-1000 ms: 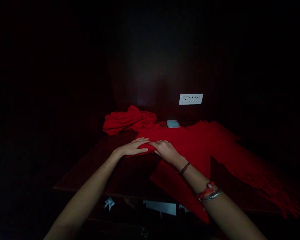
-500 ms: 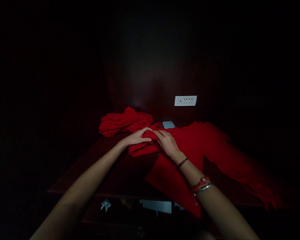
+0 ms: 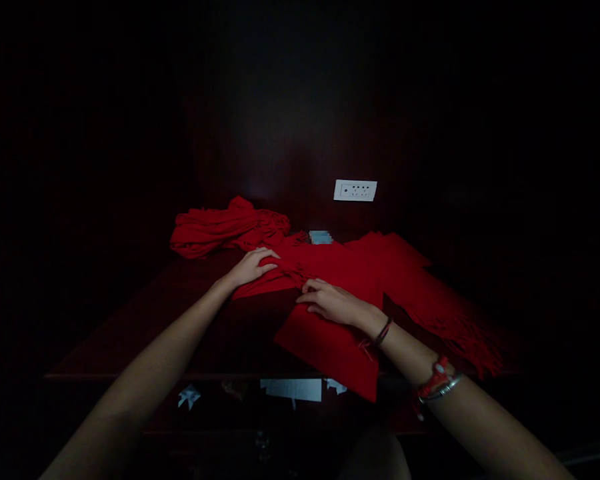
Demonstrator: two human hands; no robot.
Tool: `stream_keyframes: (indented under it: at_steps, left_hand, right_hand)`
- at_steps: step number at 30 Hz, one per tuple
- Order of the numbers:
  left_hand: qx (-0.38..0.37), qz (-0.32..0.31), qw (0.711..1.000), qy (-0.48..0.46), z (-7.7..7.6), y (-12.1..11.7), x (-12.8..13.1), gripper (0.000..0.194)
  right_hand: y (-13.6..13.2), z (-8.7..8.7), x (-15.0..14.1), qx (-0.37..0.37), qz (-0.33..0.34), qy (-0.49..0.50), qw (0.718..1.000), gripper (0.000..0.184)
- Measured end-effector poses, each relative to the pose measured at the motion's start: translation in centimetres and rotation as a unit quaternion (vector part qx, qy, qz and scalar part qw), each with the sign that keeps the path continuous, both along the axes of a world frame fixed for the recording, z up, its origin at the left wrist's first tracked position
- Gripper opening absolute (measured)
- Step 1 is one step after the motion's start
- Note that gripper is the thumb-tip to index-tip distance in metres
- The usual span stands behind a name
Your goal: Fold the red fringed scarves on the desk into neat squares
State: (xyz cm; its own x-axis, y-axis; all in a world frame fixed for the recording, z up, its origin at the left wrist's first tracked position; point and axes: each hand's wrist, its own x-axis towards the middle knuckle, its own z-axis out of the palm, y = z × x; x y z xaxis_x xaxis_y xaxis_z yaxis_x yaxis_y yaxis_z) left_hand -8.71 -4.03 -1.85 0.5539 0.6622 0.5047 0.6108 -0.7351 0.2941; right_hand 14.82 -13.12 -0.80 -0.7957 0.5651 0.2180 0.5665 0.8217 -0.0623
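A red scarf (image 3: 365,267) with fringed ends lies spread over the dark table, one corner hanging past the front edge. My left hand (image 3: 253,267) rests on its left part, thumb and fingers apart. My right hand (image 3: 336,305) is over the scarf's lower part, close to a bunch of fringe, with fingers loosely bent and apart; nothing shows gripped in it. Behind my left hand lies a second red cloth (image 3: 220,227), bunched in a heap.
A lit phone (image 3: 321,237) lies at the back of the dark table (image 3: 110,337). On the wall behind is a white socket plate (image 3: 355,191). Under the tabletop, a shelf or open drawer holds a white paper (image 3: 297,389) and small pale scraps (image 3: 189,397).
My hands were close together on a fold of the scarf. They have parted: the right came nearer and the fold lies flatter, with fringe showing. The view has shifted slightly.
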Motion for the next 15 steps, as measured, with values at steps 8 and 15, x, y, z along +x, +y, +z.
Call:
stream_keyframes:
  at_steps: [8, 15]
  left_hand:
    - [0.01, -0.014, 1.0, -0.001, -0.04, 0.1, -0.12, 0.024]
    - [0.024, -0.012, 0.998, 0.049, -0.01, 0.02, 0.0, 0.026]
  right_hand:
    - [0.76, 0.08, -0.32, -0.025, 0.036, -0.044, 0.998, 0.025]
    - [0.84, -0.38, 0.12, 0.012, 0.035, -0.011, 0.999, 0.012]
